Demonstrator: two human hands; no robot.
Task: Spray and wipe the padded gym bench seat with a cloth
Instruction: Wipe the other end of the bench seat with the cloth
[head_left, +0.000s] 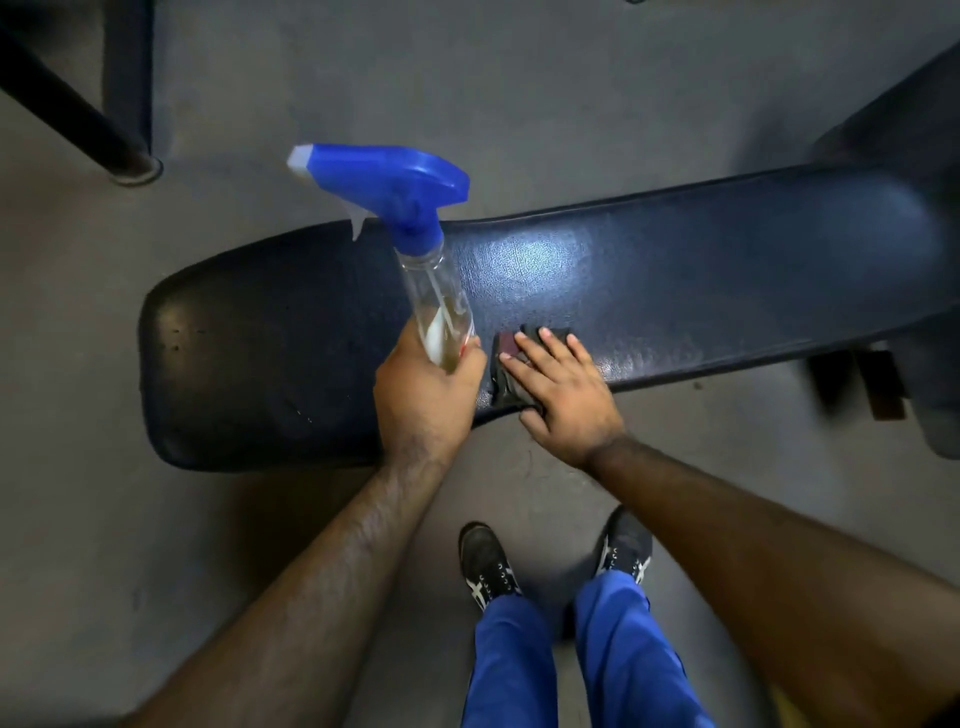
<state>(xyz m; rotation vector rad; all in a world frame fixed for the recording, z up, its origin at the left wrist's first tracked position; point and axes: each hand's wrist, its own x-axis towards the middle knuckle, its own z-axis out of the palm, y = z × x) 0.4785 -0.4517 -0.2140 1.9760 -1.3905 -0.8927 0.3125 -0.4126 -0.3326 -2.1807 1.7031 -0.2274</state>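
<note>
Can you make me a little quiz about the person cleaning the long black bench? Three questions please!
1. Which hand holds the clear plastic spray bottle with the blue trigger head: left or right?
2. True or false: the small dark folded cloth is lying on the grey floor.
3. What is the right hand doing?

Key
1. The left hand.
2. False. The cloth lies on the padded black vinyl bench seat, near its front edge.
3. It lies flat, fingers spread, pressing the cloth onto the seat.
</note>
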